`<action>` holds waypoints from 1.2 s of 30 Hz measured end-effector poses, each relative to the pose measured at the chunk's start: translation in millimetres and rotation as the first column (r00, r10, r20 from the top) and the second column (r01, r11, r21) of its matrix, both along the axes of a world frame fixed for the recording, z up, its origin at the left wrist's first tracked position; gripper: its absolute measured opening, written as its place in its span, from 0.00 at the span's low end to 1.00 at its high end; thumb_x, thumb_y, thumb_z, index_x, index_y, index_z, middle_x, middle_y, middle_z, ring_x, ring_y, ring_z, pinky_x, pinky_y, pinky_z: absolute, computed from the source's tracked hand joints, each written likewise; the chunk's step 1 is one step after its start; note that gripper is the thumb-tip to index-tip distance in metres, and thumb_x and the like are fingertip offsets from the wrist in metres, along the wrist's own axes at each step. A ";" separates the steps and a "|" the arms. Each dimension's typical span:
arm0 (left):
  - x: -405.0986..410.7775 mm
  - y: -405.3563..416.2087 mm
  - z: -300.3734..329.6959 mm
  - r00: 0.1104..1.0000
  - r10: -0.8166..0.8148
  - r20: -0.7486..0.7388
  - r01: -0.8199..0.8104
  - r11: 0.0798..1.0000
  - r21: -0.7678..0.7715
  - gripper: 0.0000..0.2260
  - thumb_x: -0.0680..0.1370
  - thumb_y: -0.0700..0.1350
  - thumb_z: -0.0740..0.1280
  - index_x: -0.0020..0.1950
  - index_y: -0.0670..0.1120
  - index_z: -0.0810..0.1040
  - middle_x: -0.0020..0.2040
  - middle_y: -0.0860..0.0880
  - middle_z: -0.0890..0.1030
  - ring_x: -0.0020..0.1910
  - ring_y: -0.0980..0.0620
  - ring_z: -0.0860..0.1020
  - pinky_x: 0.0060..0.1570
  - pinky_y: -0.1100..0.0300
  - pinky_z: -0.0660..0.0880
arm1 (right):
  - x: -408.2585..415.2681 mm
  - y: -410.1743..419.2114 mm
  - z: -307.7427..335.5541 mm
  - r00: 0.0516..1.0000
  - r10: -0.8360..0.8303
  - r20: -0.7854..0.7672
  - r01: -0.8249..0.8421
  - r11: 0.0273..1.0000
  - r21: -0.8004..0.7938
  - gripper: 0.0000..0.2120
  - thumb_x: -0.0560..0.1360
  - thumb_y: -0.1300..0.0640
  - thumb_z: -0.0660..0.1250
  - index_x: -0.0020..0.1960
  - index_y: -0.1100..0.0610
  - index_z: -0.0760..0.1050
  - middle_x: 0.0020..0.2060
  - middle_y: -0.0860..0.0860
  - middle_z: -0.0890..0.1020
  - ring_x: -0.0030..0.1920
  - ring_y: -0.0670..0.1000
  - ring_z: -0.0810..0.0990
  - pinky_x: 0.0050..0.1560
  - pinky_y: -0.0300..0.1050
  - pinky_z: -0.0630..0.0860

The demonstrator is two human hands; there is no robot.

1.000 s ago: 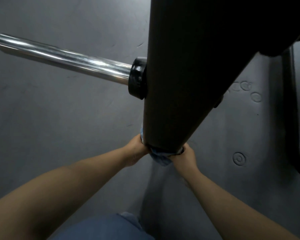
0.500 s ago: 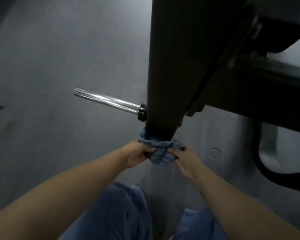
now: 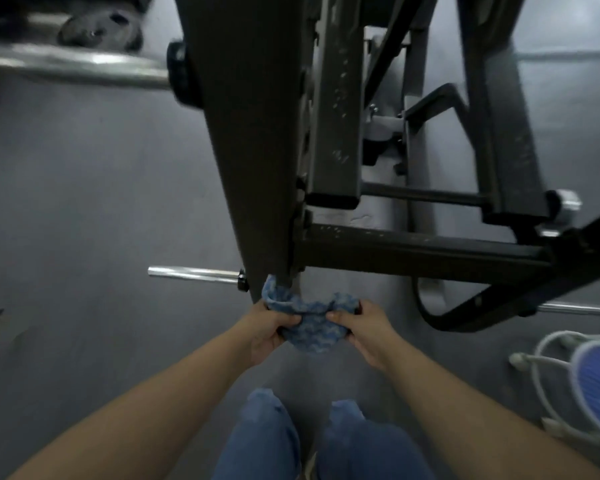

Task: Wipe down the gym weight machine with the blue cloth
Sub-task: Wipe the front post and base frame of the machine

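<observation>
The blue cloth (image 3: 310,318) is bunched at the foot of the dark upright post (image 3: 253,147) of the weight machine. My left hand (image 3: 269,329) grips the cloth's left side and my right hand (image 3: 362,327) grips its right side, thumbs on top. One end of the cloth curls up against the post's lower end. A chrome peg (image 3: 193,273) sticks out leftward from the post just above my hands.
Dark frame bars (image 3: 416,251) of the machine run right from the post. A larger chrome bar (image 3: 73,65) crosses at top left, blurred. A white stand with a blue disc (image 3: 593,386) sits at lower right. Grey floor lies to the left; my jeans-clad legs are below.
The view has pulled back and up, so more of the machine frame shows. My hands have come slightly off the post's base with the cloth, which now hangs bunched between them.
</observation>
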State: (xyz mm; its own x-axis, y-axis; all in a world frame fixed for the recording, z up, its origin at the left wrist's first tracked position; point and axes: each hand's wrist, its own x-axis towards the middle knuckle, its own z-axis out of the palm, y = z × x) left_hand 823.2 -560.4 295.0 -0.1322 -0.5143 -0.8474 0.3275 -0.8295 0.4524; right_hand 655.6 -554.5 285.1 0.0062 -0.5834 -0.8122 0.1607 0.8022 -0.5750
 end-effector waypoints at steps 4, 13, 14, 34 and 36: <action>-31.8 -23.0 65.9 0.995 -0.099 0.006 0.099 0.994 -0.051 0.14 0.73 0.24 0.61 0.50 0.41 0.75 0.44 0.45 0.80 0.43 0.49 0.78 0.39 0.59 0.77 | -31.5 -11.5 64.1 0.997 -0.031 -0.074 0.026 0.997 -0.069 0.14 0.72 0.69 0.69 0.56 0.63 0.74 0.53 0.59 0.81 0.51 0.57 0.81 0.52 0.51 0.79; -96.7 -91.3 149.1 0.982 -0.186 0.015 0.185 0.964 -0.193 0.16 0.75 0.27 0.61 0.61 0.39 0.71 0.45 0.44 0.78 0.43 0.48 0.78 0.37 0.58 0.77 | -94.2 -65.9 137.3 0.981 -0.141 -0.134 0.112 0.973 -0.203 0.19 0.71 0.67 0.70 0.61 0.63 0.72 0.55 0.60 0.79 0.54 0.59 0.79 0.53 0.53 0.79; -102.7 -97.7 150.3 0.985 -0.171 0.037 0.175 0.966 -0.188 0.17 0.75 0.27 0.61 0.63 0.39 0.70 0.44 0.43 0.78 0.42 0.47 0.78 0.38 0.56 0.77 | -100.3 -73.5 138.0 0.981 -0.128 -0.148 0.097 0.975 -0.202 0.20 0.71 0.66 0.71 0.61 0.62 0.72 0.55 0.59 0.79 0.54 0.59 0.79 0.54 0.55 0.78; -138.9 -198.2 105.7 0.652 0.245 0.718 -0.093 0.965 -0.245 0.33 0.74 0.35 0.69 0.75 0.47 0.58 0.69 0.43 0.68 0.67 0.45 0.70 0.66 0.51 0.68 | -125.8 -278.2 88.4 0.868 0.495 0.024 -0.496 0.869 0.011 0.18 0.70 0.68 0.70 0.56 0.56 0.70 0.53 0.57 0.77 0.51 0.57 0.79 0.43 0.50 0.78; -138.6 -203.6 105.0 0.519 0.200 0.831 -0.025 0.975 -0.219 0.34 0.75 0.41 0.69 0.76 0.48 0.54 0.70 0.42 0.63 0.67 0.44 0.68 0.63 0.53 0.68 | -121.1 -290.5 82.0 0.856 0.517 0.022 -0.517 0.855 0.034 0.22 0.70 0.70 0.68 0.61 0.57 0.68 0.57 0.58 0.75 0.54 0.58 0.78 0.48 0.53 0.79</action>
State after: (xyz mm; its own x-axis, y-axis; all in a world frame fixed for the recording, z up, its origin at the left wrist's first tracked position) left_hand 684.7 -764.0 400.0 0.6684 -0.6067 -0.4303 -0.1962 -0.7019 0.6848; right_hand 534.5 -845.0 367.1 0.3081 -0.4628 -0.8312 -0.2770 0.7922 -0.5438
